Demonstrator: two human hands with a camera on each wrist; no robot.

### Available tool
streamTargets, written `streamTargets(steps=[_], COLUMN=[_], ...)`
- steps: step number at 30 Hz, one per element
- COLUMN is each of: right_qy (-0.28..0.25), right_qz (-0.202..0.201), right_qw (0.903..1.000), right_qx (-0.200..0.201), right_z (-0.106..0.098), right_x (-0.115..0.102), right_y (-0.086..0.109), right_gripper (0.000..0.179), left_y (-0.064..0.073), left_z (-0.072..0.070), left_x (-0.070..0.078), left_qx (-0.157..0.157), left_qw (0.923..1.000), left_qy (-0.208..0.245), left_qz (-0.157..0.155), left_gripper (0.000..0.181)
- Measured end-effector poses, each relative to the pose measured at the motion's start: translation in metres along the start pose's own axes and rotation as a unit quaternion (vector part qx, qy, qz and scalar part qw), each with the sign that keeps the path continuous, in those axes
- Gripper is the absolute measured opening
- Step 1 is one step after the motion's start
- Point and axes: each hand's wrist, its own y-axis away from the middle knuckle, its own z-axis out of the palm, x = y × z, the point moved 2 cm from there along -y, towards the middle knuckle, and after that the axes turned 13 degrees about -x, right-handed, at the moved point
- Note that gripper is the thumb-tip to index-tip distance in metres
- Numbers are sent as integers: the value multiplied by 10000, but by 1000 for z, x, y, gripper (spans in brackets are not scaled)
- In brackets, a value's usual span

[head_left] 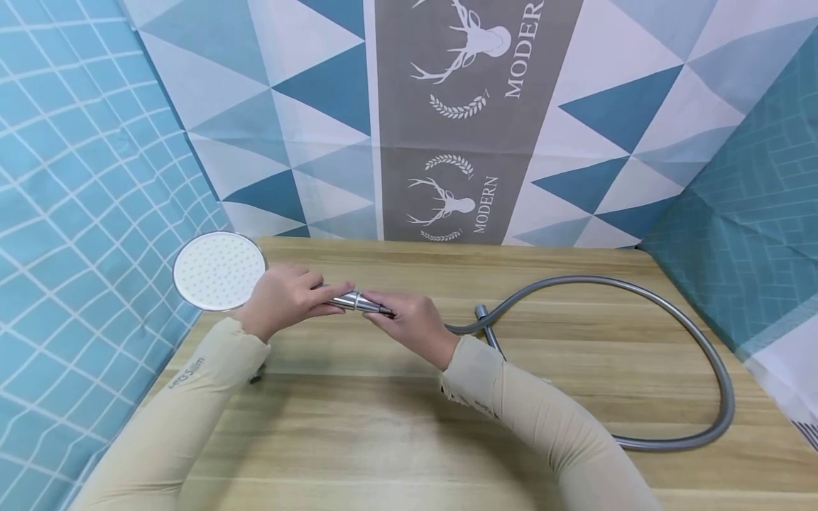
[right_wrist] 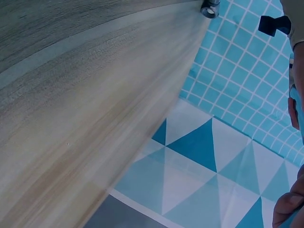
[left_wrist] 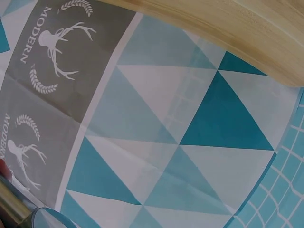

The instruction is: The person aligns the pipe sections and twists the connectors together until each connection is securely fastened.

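Pale wood-grain tabletop (head_left: pixel 383 454) below, left hand (head_left: pixel 287 297) and right hand (head_left: pixel 412 323) both curled round slim chrome tube (head_left: pixel 344 301); joint (head_left: pixel 356 301) looks mated, can't tell if tightening's left.

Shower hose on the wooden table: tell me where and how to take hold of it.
Probably best to grip the grey shower hose at the outermost bend of its loop, reaching down from the person's right. The tube is slim and round, and that bend lies bare, well away from the right hand.
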Motion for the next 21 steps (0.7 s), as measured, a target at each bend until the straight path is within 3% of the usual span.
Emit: streamTargets(steps=[14,21], right_qy=[630,581], right_qz=[-16,442], right_qw=[9976,9958], right_qx=[-293,-557], right_z=[-7,-8], right_x=[1,-2], right_y=[2,-1], right_gripper=[32,32], left_y=[-5,-3], left_z=[-3,-2], left_x=[3,3], left_qx=[-294,-278], left_qw=[9994,9994], left_qy=[182,202], left_qz=[54,11], left_gripper=[40,40])
